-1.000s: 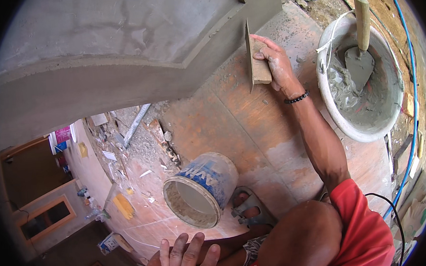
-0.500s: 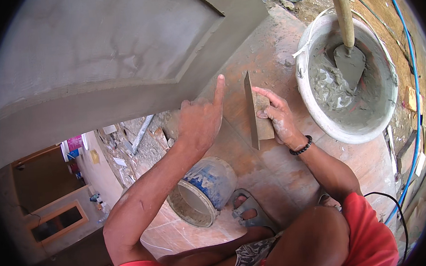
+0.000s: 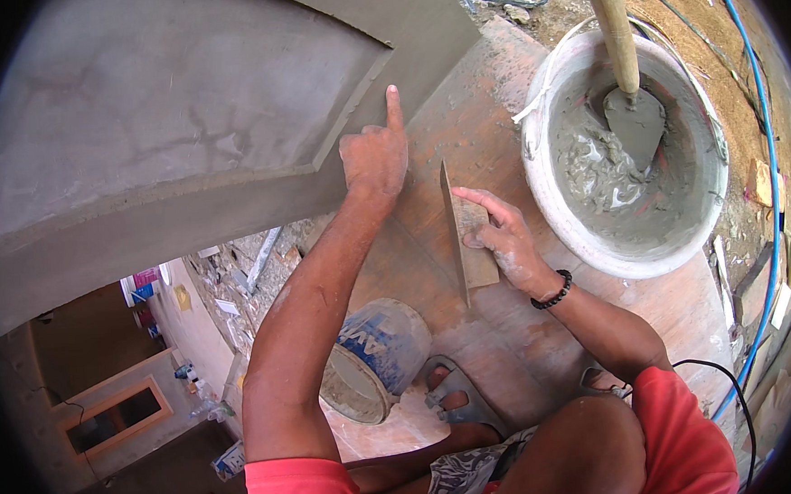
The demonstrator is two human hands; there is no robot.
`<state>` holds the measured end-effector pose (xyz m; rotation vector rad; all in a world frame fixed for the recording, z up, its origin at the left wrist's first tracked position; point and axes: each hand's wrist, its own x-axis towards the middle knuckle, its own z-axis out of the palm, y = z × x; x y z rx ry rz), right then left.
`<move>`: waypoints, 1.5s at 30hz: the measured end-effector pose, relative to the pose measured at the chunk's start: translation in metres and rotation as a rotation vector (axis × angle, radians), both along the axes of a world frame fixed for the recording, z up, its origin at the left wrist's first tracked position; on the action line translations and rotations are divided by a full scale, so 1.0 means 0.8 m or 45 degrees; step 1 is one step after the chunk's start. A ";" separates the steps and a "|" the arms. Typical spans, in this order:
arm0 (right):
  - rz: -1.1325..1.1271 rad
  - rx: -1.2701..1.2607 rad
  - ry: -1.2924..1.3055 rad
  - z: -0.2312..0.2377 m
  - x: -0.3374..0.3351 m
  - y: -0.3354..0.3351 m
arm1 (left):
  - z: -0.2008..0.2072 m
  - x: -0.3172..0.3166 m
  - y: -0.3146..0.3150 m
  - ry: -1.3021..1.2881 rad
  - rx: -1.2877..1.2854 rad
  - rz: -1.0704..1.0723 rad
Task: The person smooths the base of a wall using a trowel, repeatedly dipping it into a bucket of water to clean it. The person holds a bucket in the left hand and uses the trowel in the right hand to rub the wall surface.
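Observation:
My left hand [image 3: 375, 162] points with its index finger stretched out toward the plastered edge of a grey cement wall [image 3: 216, 122]. Its other fingers are curled in, and I see nothing in them. In my right hand [image 3: 515, 249] is a plastering float [image 3: 478, 265], its thin flat face held upright and nearly edge-on to my view. The index finger lies extended along the float's back. To the right of that hand stands a large whitish bucket [image 3: 537, 161] with wet grey mortar [image 3: 605, 193] inside. A wooden-handled trowel [image 3: 639, 128] rests with its blade in the mortar.
A small mud-smeared bucket [image 3: 392, 342] with a blue print lies tipped by my sandalled foot [image 3: 459, 392]. A blue hose [image 3: 772, 160] runs down the right side. Rubble [image 3: 251, 256] lies below the wall, and reddish stained tiles [image 3: 431, 236] cover the floor.
My left hand has moved up and slightly left, its fingertip now over the wall's edge band. My right hand and the float have shifted a little down and left in view.

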<state>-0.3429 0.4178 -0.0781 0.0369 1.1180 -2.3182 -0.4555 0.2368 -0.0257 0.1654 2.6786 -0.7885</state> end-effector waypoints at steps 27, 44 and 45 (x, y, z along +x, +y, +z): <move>0.004 -0.589 -0.458 -0.034 -0.019 -0.015 | 0.071 0.105 -0.026 -0.737 0.215 -0.008; -0.233 0.843 0.934 -0.016 -0.054 -0.148 | 0.328 0.381 -0.028 -0.444 0.989 0.380; -0.198 0.863 0.913 -0.017 -0.051 -0.153 | 0.329 0.385 -0.033 -0.330 0.940 0.406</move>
